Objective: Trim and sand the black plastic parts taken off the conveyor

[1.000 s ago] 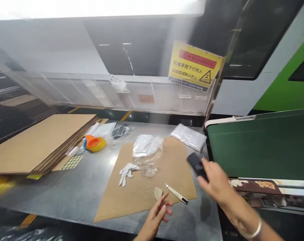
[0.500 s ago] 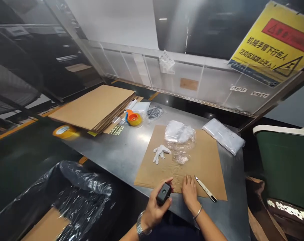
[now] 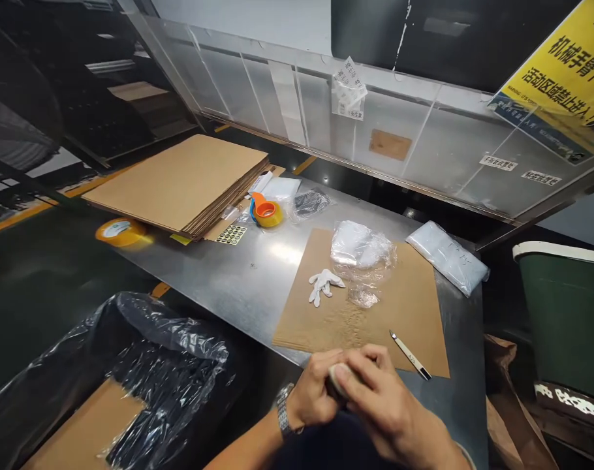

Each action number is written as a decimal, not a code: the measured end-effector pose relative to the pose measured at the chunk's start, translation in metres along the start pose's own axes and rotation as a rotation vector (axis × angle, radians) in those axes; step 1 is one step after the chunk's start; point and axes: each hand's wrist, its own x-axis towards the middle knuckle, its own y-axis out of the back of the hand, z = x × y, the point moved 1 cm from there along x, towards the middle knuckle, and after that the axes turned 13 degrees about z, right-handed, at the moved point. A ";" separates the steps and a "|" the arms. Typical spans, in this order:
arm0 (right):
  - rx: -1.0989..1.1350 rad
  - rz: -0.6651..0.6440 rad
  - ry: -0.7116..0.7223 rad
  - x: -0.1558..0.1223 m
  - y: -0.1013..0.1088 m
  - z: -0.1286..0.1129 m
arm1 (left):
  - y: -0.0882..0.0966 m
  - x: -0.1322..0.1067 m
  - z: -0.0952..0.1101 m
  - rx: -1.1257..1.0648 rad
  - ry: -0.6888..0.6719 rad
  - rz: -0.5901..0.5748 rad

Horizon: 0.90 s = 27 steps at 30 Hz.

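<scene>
Near the front edge of the table, my left hand (image 3: 316, 390), with a metal watch on its wrist, is closed around a small black box-shaped device (image 3: 334, 390). Most of the device is hidden by fingers. Over it curls my right hand (image 3: 382, 391), its thumb pressed against the device and its fingers bent around it. Just right of the hands lies a cream-handled craft knife (image 3: 407, 354) on a brown cardboard sheet (image 3: 409, 287). Farther up the sheet are a white glove (image 3: 325, 286) and a clear plastic bag with white contents (image 3: 358, 245).
A cardboard stack (image 3: 184, 179) stands at the table's left, beside an orange tape dispenser (image 3: 266, 212), a tape roll (image 3: 119, 232) and a sticker sheet (image 3: 231, 235). A wrapped white packet (image 3: 448, 258) lies right. A black-lined bin (image 3: 179, 349) is lower left, a green bin (image 3: 566, 313) right.
My right hand has lifted off the cardboard's front edge and moved left onto the black device in my left hand. The view has tilted down slightly.
</scene>
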 end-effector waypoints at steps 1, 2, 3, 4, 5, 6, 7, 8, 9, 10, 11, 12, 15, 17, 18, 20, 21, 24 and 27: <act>-0.016 0.001 -0.031 0.001 0.002 0.000 | 0.001 -0.001 0.001 -0.016 0.022 -0.006; -0.019 0.014 -0.053 0.000 0.002 0.001 | 0.002 -0.001 0.001 -0.039 0.049 -0.012; -0.012 0.025 -0.065 -0.002 0.002 0.002 | 0.004 -0.002 0.000 -0.060 0.076 -0.026; 0.005 0.025 -0.066 -0.004 0.001 0.002 | 0.005 -0.002 -0.001 -0.075 0.098 -0.046; 0.028 0.016 -0.058 -0.005 0.000 0.002 | 0.006 -0.003 -0.002 -0.088 0.107 -0.062; 0.052 0.010 -0.052 -0.006 -0.002 0.001 | 0.006 -0.004 -0.003 -0.106 0.111 -0.065; 0.076 0.014 -0.054 -0.007 -0.003 0.000 | 0.006 -0.005 -0.003 -0.141 0.124 -0.063; 0.099 0.039 -0.069 -0.008 -0.004 0.000 | 0.005 -0.006 -0.004 -0.207 0.150 -0.058; 0.125 0.087 -0.098 -0.008 -0.006 0.001 | 0.003 -0.007 -0.005 -0.307 0.194 -0.053; 0.151 0.148 -0.138 -0.009 -0.008 0.003 | 0.000 -0.009 -0.005 -0.436 0.255 -0.045; 0.174 0.218 -0.183 -0.010 -0.011 0.005 | -0.003 -0.011 -0.006 -0.577 0.323 -0.035; 0.191 0.287 -0.225 -0.011 -0.015 0.007 | -0.007 -0.012 -0.006 -0.713 0.384 -0.019; 0.194 0.433 -0.273 -0.017 -0.032 0.007 | -0.014 -0.011 -0.008 -1.058 0.522 0.030; 0.181 0.434 -0.254 -0.024 -0.047 0.003 | -0.013 -0.006 -0.010 -1.226 0.586 0.010; 0.179 0.423 -0.232 -0.030 -0.055 0.000 | -0.010 -0.002 -0.011 -1.281 0.609 -0.009; 0.179 0.427 -0.170 -0.042 -0.069 -0.004 | -0.003 0.004 -0.013 -1.330 0.617 -0.031; 0.177 0.445 -0.134 -0.048 -0.074 -0.004 | 0.000 0.005 -0.014 -1.335 0.613 -0.036; 0.162 0.462 -0.135 -0.055 -0.078 0.003 | -0.001 0.004 -0.013 -1.325 0.650 -0.101; 0.084 0.426 -0.272 -0.043 -0.066 0.017 | -0.010 -0.002 -0.006 -1.237 0.680 -0.045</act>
